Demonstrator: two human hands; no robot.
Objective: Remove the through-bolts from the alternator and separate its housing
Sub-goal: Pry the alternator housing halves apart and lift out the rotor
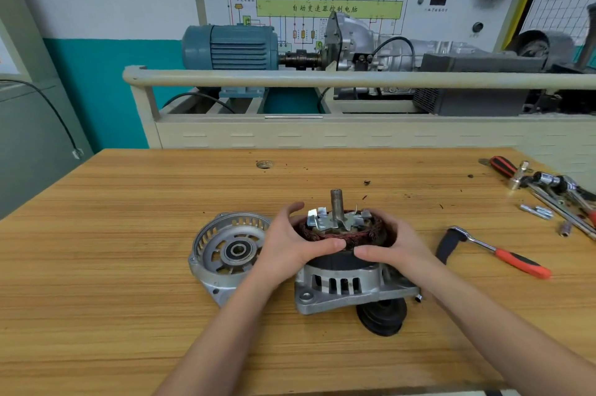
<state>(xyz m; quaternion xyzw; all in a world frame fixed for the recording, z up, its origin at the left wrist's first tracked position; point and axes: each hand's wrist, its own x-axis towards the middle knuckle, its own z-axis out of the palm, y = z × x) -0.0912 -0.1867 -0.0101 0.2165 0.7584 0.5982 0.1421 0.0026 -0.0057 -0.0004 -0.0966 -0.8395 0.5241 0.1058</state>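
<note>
A person's two bare hands work on a partly dismantled alternator standing near the middle of a wooden table, seen from above. Its shaft points straight up, so the long axis is vertical. The left hand and right hand wrap opposite sides of the copper-wound stator ring, fingers curled and clamped on it, thumbs on the near edge. The ring sits on top of the rear housing, directly between both hands, equally near to each; lifting would probably go straight up along the shaft. Just left of the alternator lies the removed front housing, open side up. To its right lies a ratchet wrench; further right are several bolts.
</note>
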